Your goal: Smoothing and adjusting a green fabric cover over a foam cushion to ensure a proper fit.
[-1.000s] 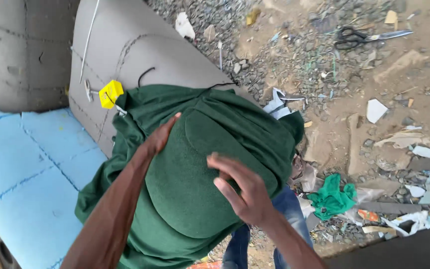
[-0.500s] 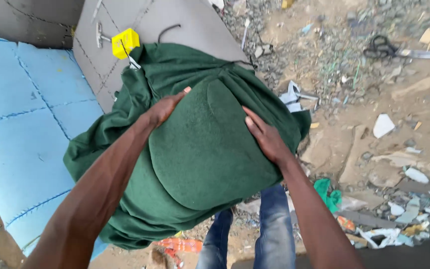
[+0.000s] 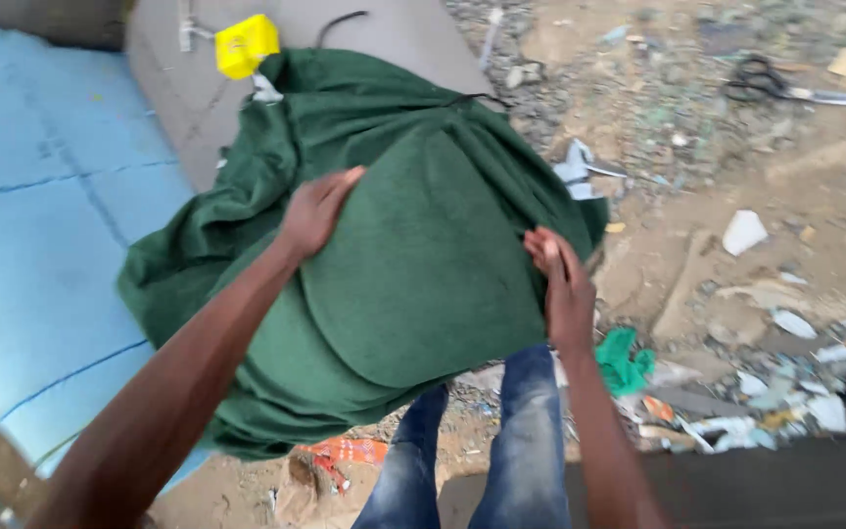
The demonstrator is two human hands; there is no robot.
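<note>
A rounded cushion form wrapped in green cloth (image 3: 423,264) is held over the person's knees, its far end leaning on the near edge of a grey upholstered piece (image 3: 178,93). The left hand (image 3: 317,208) is laid on the upper left shoulder of the bundle, fingers together and pressed flat on the cloth. The right hand (image 3: 562,284) is set at the right edge, its fingers closed in a pinch on the fabric there, though the exact grip is blurred and can only be judged. The long axis of the bundle runs from the near lower left toward the far upper right, so the cloth lies between the two hands, inward of each palm. Loose folds hang down on the left side, over the edge of a blue foam slab (image 3: 41,245). A yellow tool (image 3: 245,44) rests on the grey piece just beyond the cloth. Open room is found to the right, over dirt ground (image 3: 717,167) strewn with scraps; scissors (image 3: 785,86) lie well apart, toward the far right corner.
</note>
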